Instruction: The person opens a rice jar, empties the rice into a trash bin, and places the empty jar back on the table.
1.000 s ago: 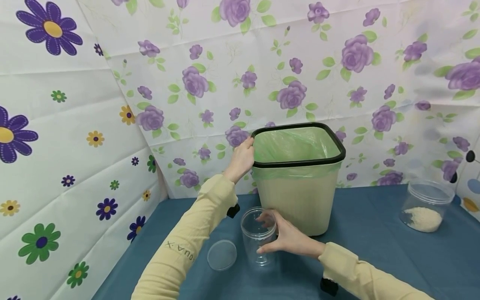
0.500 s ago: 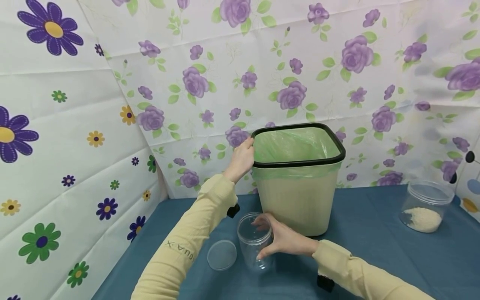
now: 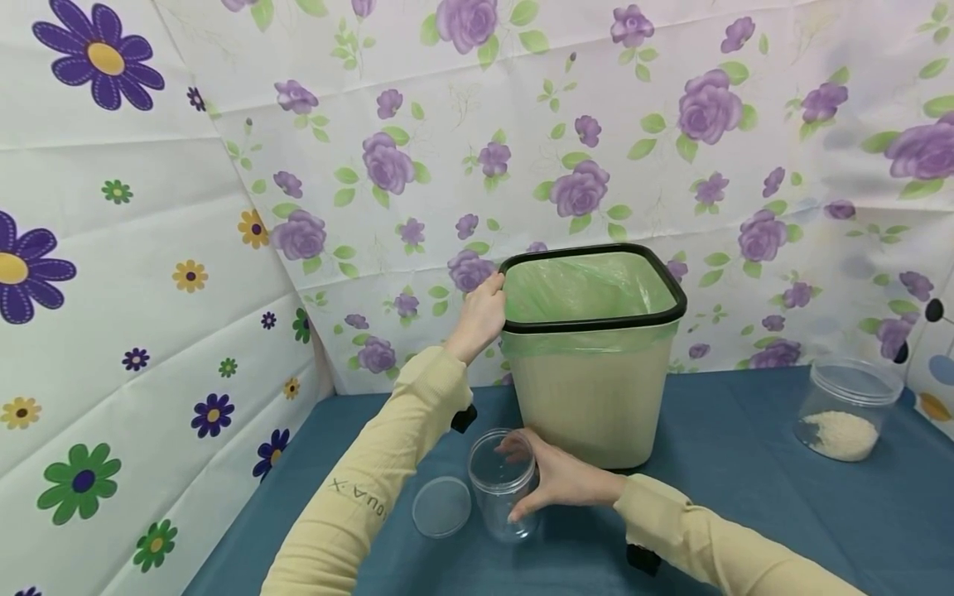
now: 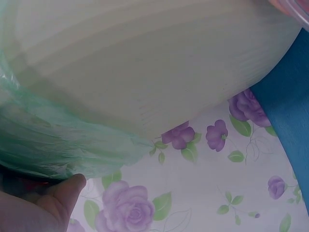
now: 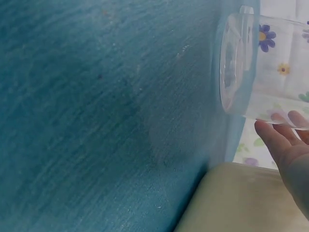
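Note:
My left hand (image 3: 480, 319) holds the black rim at the left side of a cream trash bin (image 3: 592, 397) lined with a green bag. In the left wrist view, the thumb (image 4: 71, 191) presses against the rim by the green liner (image 4: 72, 150). My right hand (image 3: 562, 478) curls round the right side of a clear, lidless plastic jar (image 3: 492, 488), which looks upright and holds nothing visible. The jar's base (image 5: 231, 65) is at the blue tabletop in the right wrist view. Left of the jar lies a clear round lid (image 3: 441, 507).
At the far right of the blue table (image 3: 753, 497) stands a wider clear jar (image 3: 853, 393) with white rice-like grains (image 3: 842, 436) inside. A flowered cloth wall (image 3: 417, 215) closes off the back, and another cloth (image 3: 149, 306) borders the left.
My right hand has shifted the clear jar slightly left and closer to me, away from the bin and nearer the lid. The left hand and the bin have stayed in place.

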The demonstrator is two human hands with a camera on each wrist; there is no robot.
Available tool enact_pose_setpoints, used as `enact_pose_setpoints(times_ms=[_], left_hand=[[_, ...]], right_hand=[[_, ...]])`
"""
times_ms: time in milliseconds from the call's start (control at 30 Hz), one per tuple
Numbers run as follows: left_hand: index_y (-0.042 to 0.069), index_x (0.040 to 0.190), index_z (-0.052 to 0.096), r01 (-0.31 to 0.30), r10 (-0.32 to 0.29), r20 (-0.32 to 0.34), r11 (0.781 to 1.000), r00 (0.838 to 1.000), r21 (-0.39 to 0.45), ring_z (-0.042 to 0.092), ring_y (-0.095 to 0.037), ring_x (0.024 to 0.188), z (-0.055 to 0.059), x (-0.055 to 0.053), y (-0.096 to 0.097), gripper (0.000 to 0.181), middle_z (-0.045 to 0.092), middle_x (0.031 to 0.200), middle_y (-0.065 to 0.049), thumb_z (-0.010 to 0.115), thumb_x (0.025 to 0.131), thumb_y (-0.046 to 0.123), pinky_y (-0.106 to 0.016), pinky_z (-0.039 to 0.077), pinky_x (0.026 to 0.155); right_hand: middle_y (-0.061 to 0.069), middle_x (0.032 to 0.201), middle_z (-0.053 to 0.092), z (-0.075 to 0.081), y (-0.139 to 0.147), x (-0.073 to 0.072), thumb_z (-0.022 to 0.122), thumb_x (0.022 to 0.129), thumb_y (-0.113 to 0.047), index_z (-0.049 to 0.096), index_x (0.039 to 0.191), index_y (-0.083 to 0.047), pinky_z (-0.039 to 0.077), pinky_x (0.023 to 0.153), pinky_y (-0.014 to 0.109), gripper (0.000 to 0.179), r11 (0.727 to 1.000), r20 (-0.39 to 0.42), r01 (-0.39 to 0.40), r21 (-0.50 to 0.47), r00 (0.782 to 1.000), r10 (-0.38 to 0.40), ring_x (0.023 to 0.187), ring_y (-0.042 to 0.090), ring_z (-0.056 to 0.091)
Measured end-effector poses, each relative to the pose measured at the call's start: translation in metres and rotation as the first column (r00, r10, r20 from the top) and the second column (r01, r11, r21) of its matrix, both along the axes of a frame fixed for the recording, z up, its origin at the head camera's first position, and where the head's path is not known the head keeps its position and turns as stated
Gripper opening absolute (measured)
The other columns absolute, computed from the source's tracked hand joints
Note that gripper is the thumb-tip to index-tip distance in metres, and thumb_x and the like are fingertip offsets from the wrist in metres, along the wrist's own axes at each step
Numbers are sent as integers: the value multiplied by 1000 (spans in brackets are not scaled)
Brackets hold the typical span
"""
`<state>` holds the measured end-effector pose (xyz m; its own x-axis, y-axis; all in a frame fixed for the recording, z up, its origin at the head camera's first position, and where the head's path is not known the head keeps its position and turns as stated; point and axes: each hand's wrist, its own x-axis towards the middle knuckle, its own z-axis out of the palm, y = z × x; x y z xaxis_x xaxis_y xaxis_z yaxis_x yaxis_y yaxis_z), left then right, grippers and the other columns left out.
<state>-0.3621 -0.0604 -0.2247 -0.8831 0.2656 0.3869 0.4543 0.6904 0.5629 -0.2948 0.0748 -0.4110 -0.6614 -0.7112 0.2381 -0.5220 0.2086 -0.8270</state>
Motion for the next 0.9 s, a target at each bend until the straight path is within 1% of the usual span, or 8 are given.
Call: enact_pose_setpoints(times_ms=[133,267,533,633,733,800,900], left_hand=[[-7,135,33,-6,5,2,1000,1000,4,21,-25,130,-1,-1,0,43,27,141,-15,24,96,9,-28,13,103],[-7,135,32,-10,10,10,1000,1000,3,21,-24,130,-1,0,0,43,27,142,-15,23,97,9,-27,13,103],[-7,135,32,-8,7,15,1000,1000,25,20,-22,130,0,0,0,42,27,142,-14,23,97,9,-25,13,102],[-6,135,32,-8,7,19,1000,1000,29,20,-21,130,0,0,0,42,27,142,-14,23,98,10,-25,13,102],[-6,136,32,-7,6,19,1000,1000,30,20,-21,130,0,0,1,42,27,142,-13,23,97,9,-25,13,102],[-6,136,32,-6,5,19,999,1000,32,20,-22,131,0,1,1,42,26,142,-14,23,97,10,-26,13,102],[-6,136,32,-3,3,20,999,1000,36,19,-22,131,-1,1,0,43,25,142,-15,23,97,9,-27,13,103]], right_hand=[[6,130,41,-3,-2,-3,79,70,-22,27,134,-11,36,92,33,83,1000,-12,-5,3,1000,5,115,20,43],[6,131,40,-5,-3,-5,79,70,-23,25,135,-9,36,91,33,86,1000,1,-16,7,1000,16,116,20,42],[7,131,36,-4,-7,-4,78,71,-19,23,135,-13,35,92,32,84,999,37,-33,1,999,33,117,23,40],[8,131,35,-3,-7,-3,78,72,-19,22,136,-9,35,92,31,86,999,48,-42,2,998,42,118,25,39],[8,132,34,-3,-7,-4,77,73,-24,19,137,-6,36,91,31,89,999,62,-54,6,997,53,118,25,38],[8,133,33,-3,-6,-4,77,73,-28,17,139,-8,36,91,30,91,998,79,-63,11,995,62,119,24,38],[9,136,30,-4,-4,-6,77,73,-30,15,140,-12,35,92,31,94,996,86,-80,27,993,77,122,24,34]])
